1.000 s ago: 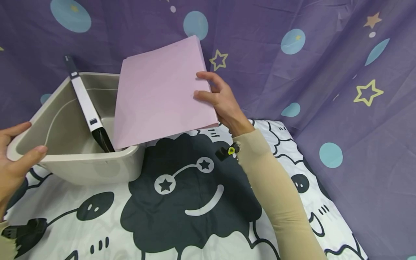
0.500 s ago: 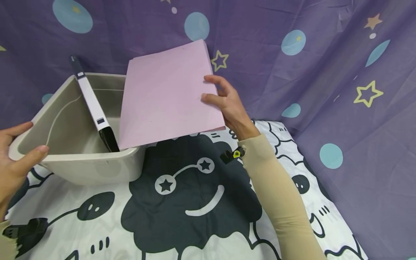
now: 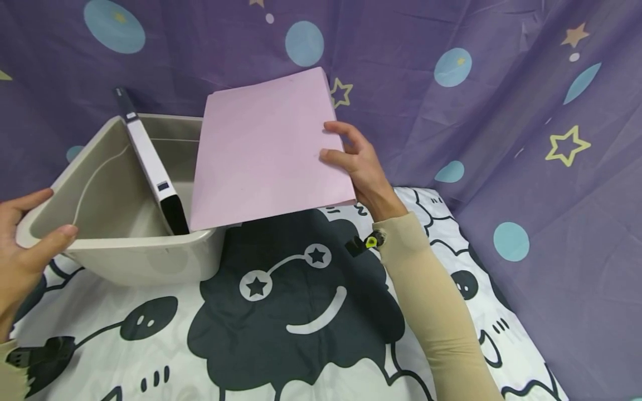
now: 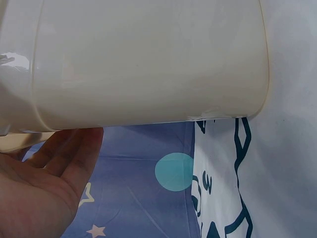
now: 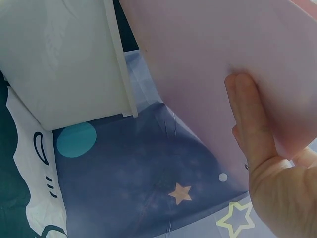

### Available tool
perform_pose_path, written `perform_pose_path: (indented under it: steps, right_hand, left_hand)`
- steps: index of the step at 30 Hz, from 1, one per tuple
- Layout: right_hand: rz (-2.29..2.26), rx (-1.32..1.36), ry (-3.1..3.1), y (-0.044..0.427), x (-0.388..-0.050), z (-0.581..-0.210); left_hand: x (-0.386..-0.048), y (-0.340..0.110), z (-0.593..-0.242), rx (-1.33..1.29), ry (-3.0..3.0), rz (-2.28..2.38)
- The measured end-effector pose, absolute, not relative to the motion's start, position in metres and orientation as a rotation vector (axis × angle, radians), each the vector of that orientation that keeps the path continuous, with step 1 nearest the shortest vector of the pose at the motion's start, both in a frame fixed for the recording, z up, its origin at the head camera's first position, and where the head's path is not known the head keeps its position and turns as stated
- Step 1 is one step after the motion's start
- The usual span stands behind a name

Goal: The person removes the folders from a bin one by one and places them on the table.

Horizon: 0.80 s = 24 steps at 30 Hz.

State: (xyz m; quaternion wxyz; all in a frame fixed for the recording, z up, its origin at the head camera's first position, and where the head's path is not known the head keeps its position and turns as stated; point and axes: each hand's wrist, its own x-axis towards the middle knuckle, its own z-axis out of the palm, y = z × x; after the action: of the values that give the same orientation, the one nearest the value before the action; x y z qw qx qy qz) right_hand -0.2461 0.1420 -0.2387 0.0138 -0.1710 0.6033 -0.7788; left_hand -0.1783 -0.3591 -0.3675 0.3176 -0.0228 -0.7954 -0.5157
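A pink folder (image 3: 271, 150) is tilted over the right side of a beige bin (image 3: 145, 259); my right hand (image 3: 363, 167) grips its right edge, thumb on the front face. From behind, the right wrist view shows fingers (image 5: 250, 116) lying along the pink folder (image 5: 198, 64). My left hand (image 3: 27, 245) holds the bin's left rim, thumb over the edge; in the left wrist view, this hand (image 4: 49, 183) has its fingers against the outer wall of the bin (image 4: 148, 64). A black-and-white binder (image 3: 146, 159) leans inside the bin, its top end above the back rim.
The bin stands on a white cloth (image 3: 165, 334) with black cartoon sheep, one of them a large dark one (image 3: 281, 356). Behind and to the right hangs a purple curtain (image 3: 391, 100) with stars and blue spots.
My right hand and the pink folder have moved to the right and slightly down. The binder in the bin has shifted a little to the right. My left hand has hardly moved.
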Motion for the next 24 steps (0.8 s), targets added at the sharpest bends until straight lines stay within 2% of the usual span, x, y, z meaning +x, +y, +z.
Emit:
perform_pose_path:
  steps: [6,19,24]
  right_hand:
    - [-2.438,-0.541,1.869,0.147,-0.245,-0.241]
    - [-2.453,-0.561,1.851,0.155,-0.239,-0.248]
    - [-2.444,-0.584,1.867,0.157,-0.234,-0.25]
  left_hand:
    - [-0.186,-0.37,-0.379,-0.073,-2.096,-1.327]
    - [-0.151,-0.324,-0.334,0.046,-2.181,-1.315]
    - [-0.161,-0.34,-0.35,-0.026,-2.164,-1.321]
